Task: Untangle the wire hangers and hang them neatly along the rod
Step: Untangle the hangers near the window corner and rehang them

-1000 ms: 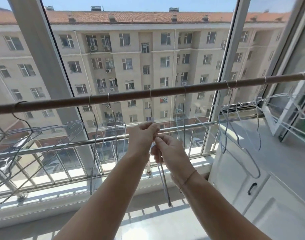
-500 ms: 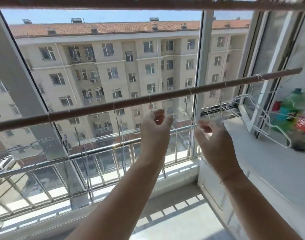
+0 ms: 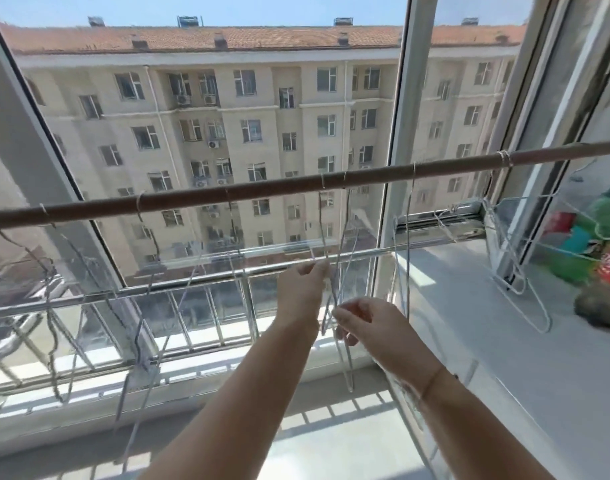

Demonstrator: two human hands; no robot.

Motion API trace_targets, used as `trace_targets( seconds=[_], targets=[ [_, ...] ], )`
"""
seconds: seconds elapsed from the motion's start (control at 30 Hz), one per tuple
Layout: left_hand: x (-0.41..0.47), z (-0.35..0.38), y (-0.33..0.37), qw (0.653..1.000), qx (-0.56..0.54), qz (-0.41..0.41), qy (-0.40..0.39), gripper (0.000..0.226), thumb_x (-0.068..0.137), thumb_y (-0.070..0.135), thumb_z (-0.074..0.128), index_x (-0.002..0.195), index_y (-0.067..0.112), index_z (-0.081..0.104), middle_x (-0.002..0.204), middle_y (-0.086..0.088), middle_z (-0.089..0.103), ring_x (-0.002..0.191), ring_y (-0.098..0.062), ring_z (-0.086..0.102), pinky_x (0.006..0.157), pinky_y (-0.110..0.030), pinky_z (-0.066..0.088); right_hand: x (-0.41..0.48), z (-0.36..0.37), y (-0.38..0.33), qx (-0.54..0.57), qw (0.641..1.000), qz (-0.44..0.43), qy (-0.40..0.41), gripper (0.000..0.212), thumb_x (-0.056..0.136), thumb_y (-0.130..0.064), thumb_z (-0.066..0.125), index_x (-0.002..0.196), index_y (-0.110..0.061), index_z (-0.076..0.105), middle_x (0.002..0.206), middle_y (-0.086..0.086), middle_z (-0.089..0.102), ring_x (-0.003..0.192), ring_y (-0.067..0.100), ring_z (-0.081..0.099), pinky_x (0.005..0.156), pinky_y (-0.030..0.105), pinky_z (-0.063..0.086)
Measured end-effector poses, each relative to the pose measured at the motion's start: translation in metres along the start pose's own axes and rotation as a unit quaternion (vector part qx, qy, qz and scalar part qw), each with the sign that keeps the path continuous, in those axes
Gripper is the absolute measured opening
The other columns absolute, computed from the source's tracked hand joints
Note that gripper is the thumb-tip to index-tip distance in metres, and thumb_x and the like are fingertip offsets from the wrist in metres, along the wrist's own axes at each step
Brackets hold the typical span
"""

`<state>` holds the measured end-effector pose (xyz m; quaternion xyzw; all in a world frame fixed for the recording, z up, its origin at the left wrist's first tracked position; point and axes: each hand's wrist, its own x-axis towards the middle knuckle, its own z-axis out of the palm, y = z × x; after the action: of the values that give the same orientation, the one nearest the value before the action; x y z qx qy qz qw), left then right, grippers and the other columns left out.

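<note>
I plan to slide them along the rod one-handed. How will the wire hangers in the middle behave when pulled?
The wire hangers look thin, so probably light and springy rather than stiff. Hooked loosely over the rod, they would likely swing. Their wires cross where the left hand and right hand pinch them, so they may snag.

One rod (image 3: 262,192); two hands; hooks on rod: about nine, wires too blurred for exact count.

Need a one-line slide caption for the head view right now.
Both hands, left hand and right hand, pinch wire hangers hooked on the brown rod by a balcony window.
</note>
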<state>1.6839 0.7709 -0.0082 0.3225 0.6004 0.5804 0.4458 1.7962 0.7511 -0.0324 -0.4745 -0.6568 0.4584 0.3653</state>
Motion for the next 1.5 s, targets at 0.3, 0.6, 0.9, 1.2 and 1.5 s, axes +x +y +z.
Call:
trace_targets(
  seconds=[0.3, 0.6, 0.9, 1.2, 1.5],
  targets=[
    [-0.006, -0.004, 0.006, 0.997, -0.076, -0.002, -0.027, 0.021, 0.088, 0.022, 0.062, 0.092, 0.003, 0.070, 0.074, -0.002, 0.065, 0.072, -0.014, 0.056, 0.073, -0.025, 0.046, -0.011, 0.006, -0.018, 0.079, 0.997, 0.010, -0.026, 0.016, 0.083, -0.017, 0.064, 0.082, -0.001, 0.064, 0.055, 0.007, 0.063, 0.037, 0.005, 0.049, 0.039, 0.011, 0.035],
    [-0.008, -0.017, 0.021, 0.997, -0.048, 0.002, -0.053, 0.015, 0.081, 0.016, 0.068, 0.067, 0.011, 0.070, 0.072, -0.006, 0.054, 0.074, -0.019, 0.045, 0.068, -0.028, 0.039, -0.013, 0.017, -0.039, 0.084, 0.996, 0.006, -0.017, 0.021, 0.087, -0.022, 0.060, 0.072, -0.008, 0.056, 0.050, 0.007, 0.056, 0.029, 0.005, 0.040, 0.034, 0.014, 0.030],
    [0.010, -0.017, 0.032, 0.992, -0.097, -0.021, -0.075, 0.012, 0.084, 0.011, 0.064, 0.074, 0.005, 0.063, 0.066, -0.003, 0.046, 0.064, -0.015, 0.042, 0.066, -0.028, 0.041, 0.000, 0.009, -0.056, 0.042, 0.997, -0.063, 0.028, 0.023, 0.087, -0.018, 0.060, 0.075, 0.002, 0.064, 0.047, 0.003, 0.052, 0.028, 0.000, 0.040, 0.035, 0.007, 0.028],
    [0.029, -0.015, 0.038, 0.989, -0.125, -0.052, -0.053, 0.011, 0.087, 0.012, 0.059, 0.082, 0.002, 0.059, 0.067, -0.003, 0.047, 0.062, -0.013, 0.045, 0.056, -0.021, 0.042, 0.027, 0.008, -0.063, 0.036, 0.999, -0.035, -0.015, 0.010, 0.085, -0.008, 0.060, 0.080, 0.001, 0.062, 0.051, 0.006, 0.051, 0.028, -0.001, 0.039, 0.033, 0.011, 0.028],
    [0.038, -0.022, 0.036, 0.990, -0.098, -0.075, -0.066, 0.020, 0.090, 0.012, 0.054, 0.072, 0.005, 0.057, 0.063, -0.004, 0.051, 0.044, -0.010, 0.044, 0.032, -0.014, 0.034, 0.046, 0.022, -0.048, -0.003, 0.996, -0.064, 0.062, 0.010, 0.090, -0.015, 0.052, 0.092, -0.010, 0.060, 0.057, 0.001, 0.058, 0.041, 0.005, 0.050, 0.044, 0.019, 0.036]
  ],
)
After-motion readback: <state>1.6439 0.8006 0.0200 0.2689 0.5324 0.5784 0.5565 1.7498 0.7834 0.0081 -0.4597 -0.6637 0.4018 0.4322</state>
